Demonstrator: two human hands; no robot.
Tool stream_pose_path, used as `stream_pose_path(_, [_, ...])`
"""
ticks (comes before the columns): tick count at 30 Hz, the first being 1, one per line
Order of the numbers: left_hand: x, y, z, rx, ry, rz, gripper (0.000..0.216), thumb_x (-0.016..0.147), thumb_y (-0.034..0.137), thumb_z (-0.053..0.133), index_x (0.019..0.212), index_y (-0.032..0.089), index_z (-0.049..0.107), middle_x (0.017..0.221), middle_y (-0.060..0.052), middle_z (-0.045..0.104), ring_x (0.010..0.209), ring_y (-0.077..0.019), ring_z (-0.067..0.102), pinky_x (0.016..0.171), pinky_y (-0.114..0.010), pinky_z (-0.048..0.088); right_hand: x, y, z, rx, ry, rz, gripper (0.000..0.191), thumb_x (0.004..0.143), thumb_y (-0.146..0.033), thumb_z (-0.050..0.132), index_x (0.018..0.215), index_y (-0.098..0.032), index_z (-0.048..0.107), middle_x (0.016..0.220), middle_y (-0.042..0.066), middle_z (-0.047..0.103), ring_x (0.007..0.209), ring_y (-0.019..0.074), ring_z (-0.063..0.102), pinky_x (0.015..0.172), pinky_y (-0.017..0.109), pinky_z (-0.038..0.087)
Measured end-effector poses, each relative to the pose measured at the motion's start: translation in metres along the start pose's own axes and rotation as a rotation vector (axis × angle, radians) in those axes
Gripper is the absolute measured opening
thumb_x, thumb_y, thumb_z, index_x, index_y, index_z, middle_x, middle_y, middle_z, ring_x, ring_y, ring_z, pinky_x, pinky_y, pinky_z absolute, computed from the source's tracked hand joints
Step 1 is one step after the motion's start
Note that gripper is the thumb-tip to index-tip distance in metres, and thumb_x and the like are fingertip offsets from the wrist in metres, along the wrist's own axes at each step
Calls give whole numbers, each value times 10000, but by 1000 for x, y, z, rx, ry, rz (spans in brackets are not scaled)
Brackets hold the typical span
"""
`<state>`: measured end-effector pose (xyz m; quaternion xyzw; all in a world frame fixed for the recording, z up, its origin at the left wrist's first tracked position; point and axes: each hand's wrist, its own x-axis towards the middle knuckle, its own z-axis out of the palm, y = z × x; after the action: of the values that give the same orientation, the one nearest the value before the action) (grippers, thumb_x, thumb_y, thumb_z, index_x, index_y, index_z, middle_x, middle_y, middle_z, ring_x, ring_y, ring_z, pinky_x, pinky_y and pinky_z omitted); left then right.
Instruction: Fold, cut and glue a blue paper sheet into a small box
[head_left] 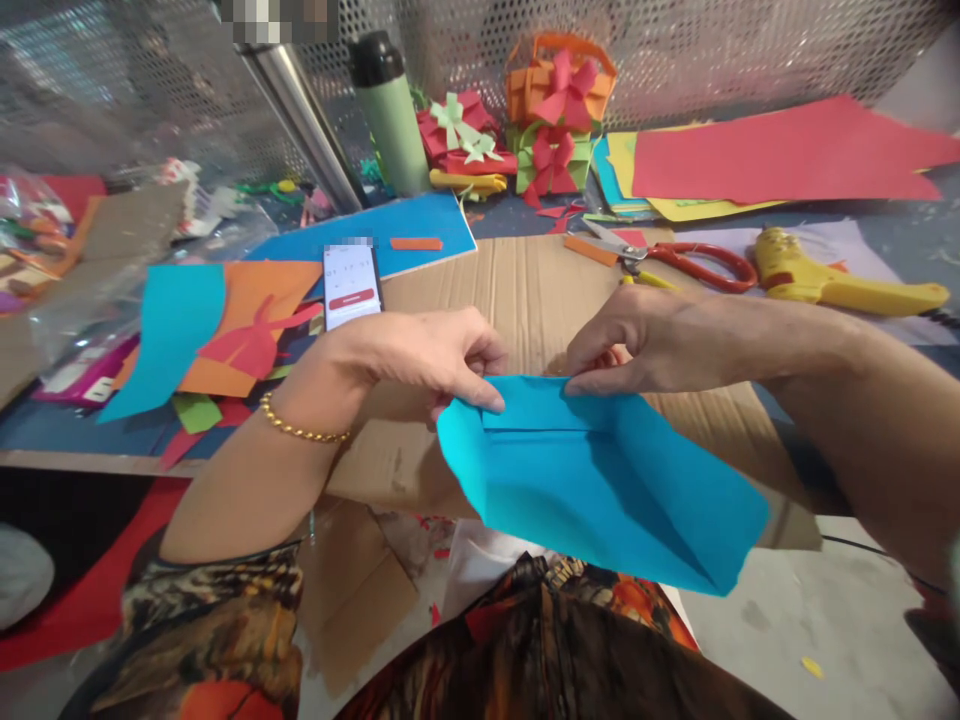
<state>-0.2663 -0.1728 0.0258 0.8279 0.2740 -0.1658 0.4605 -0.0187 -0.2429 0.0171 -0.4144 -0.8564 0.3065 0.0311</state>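
A folded sheet of blue paper [577,490], shaped like a shallow open-ended box, lies partly over the front edge of the cardboard. My left hand [442,360] pinches its far edge near the left corner, thumb on the inner side and fingers behind. At the same edge, further right, my right hand [615,345] pinches the paper with its thumb and fingers. The two hands are a short gap apart, and the folded flap between them stands up. The fingertips behind the paper are partly hidden.
Beneath is a cardboard sheet [517,275]. Red-handled scissors [701,262] and a yellow glue gun [832,280] lie at right. A phone [351,280] and paper scraps [247,345] are left. Behind stand a green bottle [397,130], paper baskets [559,160] and coloured sheets [772,160].
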Motion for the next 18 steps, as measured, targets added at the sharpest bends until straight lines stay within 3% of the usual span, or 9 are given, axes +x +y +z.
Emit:
stream_pose_path(4, [-1,-1,1,-52,-78,41,248,859,378,772,749,166,704,590,1,613,477,-96,520,456,-221,346,0,-4,3,-3,-43,-21,337,973,-435,596,772,-211,749,683,-1,657,620,124,521,564,259,407])
stream_pose_path(9, [-1,-2,1,-30,-72,60,226,869,338,764,738,161,714,603,-13,630,518,-111,570,478,-215,381,1,-4,4,32,-56,-52,361,977,-426,588,729,-193,710,643,-14,609,596,105,479,544,246,373])
stream_pose_path(12, [-2,-1,0,-60,-94,25,188,852,341,799,890,160,764,734,-33,714,604,-136,651,535,-211,448,1,-6,3,63,-61,-46,338,977,-409,581,763,-197,735,657,-14,620,603,110,495,547,249,376])
stream_pose_path(18, [-7,2,-5,-91,-136,30,422,804,324,852,1193,182,772,936,-48,792,784,-178,736,656,-207,540,1,-7,4,68,-82,-57,295,965,-398,600,806,-206,757,700,-8,656,621,122,530,547,257,379])
